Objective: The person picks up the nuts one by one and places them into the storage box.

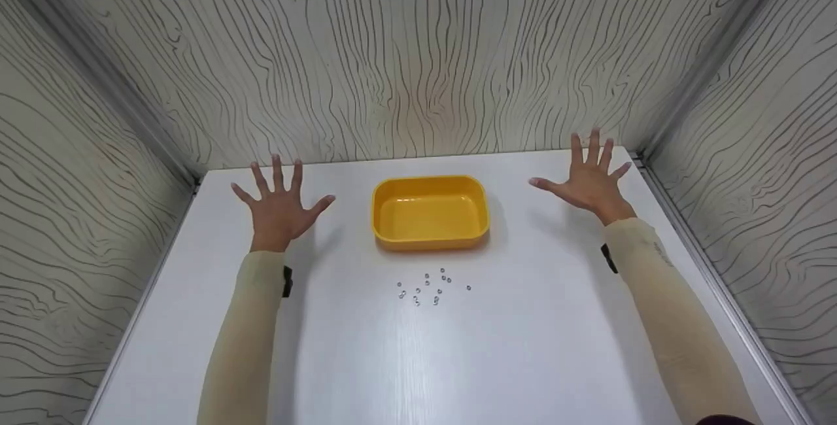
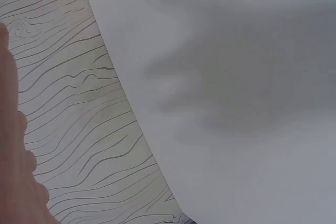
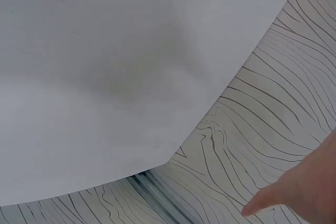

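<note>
My left hand (image 1: 278, 216) is spread wide over the left part of the white table, its fingers straight and holding nothing. On the other side, my right hand (image 1: 592, 184) is also spread with straight fingers, near the table's back right corner. Between them stands a yellow rectangular tray (image 1: 431, 244) with rounded corners and nothing in it. In front of the tray lie several small, shiny ring-like metal pieces (image 1: 427, 283), loosely scattered. In the left wrist view, part of the left hand (image 2: 18, 150) shows at the left edge; the right wrist view catches part of the right hand (image 3: 304, 192).
The white table (image 1: 392, 373) ends at a back wall panel (image 1: 418, 72) with a wood-grain pattern. Similar panels stand at the left and right, with grey metal posts (image 1: 713, 52) at the corners. Both forearms wear beige sleeves (image 1: 245, 333) with dark wrist straps.
</note>
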`<state>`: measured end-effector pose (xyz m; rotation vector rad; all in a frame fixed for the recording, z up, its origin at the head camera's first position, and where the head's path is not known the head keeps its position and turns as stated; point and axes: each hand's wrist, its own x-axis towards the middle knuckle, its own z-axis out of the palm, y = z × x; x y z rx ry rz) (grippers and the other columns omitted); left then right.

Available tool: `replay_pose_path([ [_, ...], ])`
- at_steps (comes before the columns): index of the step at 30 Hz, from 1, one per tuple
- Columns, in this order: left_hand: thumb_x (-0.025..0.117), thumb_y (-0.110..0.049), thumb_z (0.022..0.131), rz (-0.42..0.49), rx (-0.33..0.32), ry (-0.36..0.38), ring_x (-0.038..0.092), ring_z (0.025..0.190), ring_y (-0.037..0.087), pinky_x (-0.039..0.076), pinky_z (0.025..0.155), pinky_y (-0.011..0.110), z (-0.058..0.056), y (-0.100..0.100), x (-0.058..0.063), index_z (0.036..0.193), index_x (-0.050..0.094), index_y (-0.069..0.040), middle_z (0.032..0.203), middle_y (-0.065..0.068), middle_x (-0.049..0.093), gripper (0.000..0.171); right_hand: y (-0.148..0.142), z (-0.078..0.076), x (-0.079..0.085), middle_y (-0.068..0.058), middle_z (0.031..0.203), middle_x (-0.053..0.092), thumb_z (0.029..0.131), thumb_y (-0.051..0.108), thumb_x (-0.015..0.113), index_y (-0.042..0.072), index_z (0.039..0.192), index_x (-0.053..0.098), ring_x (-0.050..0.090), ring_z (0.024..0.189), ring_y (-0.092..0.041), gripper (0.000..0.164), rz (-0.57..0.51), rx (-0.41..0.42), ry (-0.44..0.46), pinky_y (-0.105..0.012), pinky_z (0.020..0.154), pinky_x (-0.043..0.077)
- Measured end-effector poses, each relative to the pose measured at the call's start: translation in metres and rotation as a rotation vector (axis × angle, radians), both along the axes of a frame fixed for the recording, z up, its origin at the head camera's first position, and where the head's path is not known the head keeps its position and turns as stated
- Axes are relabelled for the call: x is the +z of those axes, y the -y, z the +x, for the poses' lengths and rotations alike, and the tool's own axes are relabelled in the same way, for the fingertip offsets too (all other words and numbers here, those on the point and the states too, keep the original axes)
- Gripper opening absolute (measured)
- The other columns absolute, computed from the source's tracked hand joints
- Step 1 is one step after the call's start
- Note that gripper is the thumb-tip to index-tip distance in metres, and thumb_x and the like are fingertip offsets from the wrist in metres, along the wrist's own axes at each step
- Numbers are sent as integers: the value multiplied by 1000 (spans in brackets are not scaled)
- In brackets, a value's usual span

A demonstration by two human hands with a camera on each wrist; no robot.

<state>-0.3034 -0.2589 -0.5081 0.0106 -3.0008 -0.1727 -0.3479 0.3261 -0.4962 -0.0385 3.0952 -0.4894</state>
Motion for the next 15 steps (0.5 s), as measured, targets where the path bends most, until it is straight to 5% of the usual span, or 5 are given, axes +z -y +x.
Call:
replay_pose_path([
  [10, 31, -91, 90, -39, -16, 13, -12, 159, 59, -13, 114, 90, 0, -11, 10, 171, 8, -24, 177, 21, -3, 107, 4, 3, 5, -25, 174, -22, 82, 90, 55, 11, 168, -12, -7, 160, -58, 134, -7, 3, -16, -82, 124, 6],
  [15, 30, -91, 90, -68, -12, 21, -9, 160, 58, -11, 116, 89, 2, -16, 11, 171, 9, -25, 177, 21, 2, 107, 7, 5, 5, -23, 174, -22, 83, 90, 55, 13, 168, -14, -5, 160, -58, 134, -20, 14, -14, -81, 123, 15],
])
